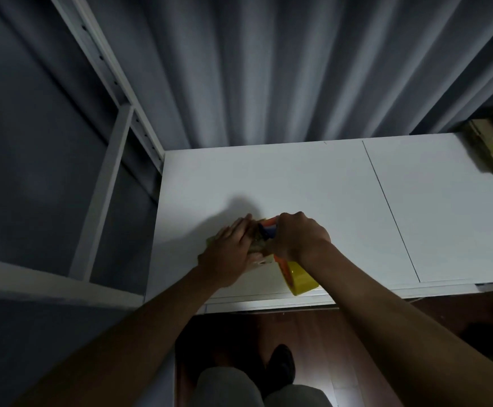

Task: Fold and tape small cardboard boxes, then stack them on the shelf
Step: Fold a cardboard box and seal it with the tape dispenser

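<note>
Both hands (264, 243) near table edge (268, 299)

Person, seen from above. Two bare forearms, no sleeves visible, no watch or rings discernible. Left hand (230, 251) and right hand (297, 235) bare, ungloved. Grey trousers (230, 387) at the knees. One dark shoe (281, 361), detail lost in shadow.

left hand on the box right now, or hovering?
Touching. The head view shows the left hand laid flat on the small cardboard box, fingers pressed over its top, no gap, while the right hand works the tape dispenser.
</note>
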